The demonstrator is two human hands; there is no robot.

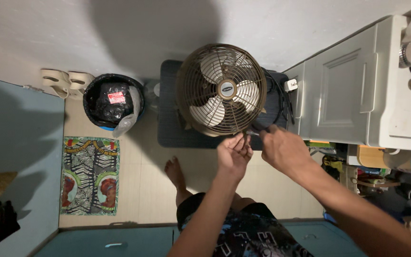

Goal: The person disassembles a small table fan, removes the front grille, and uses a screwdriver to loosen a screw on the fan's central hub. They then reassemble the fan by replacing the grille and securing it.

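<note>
A bronze-coloured fan point(221, 89) with pale blades and a wire grille faces up at me, standing on a dark stool point(172, 119). My left hand point(234, 153) pinches at the lower right rim of the grille with fingertips together. My right hand point(283, 148) is just to its right, closed on a thin dark tool point(259, 129) whose tip meets the same spot on the rim. What the left fingers hold is too small to tell.
A bin lined with a black bag point(113, 101) stands left of the stool, with pale slippers point(66, 81) beside it. A patterned mat point(90, 175) lies on the floor. A white cabinet point(357, 85) fills the right. My bare foot point(174, 172) is below the stool.
</note>
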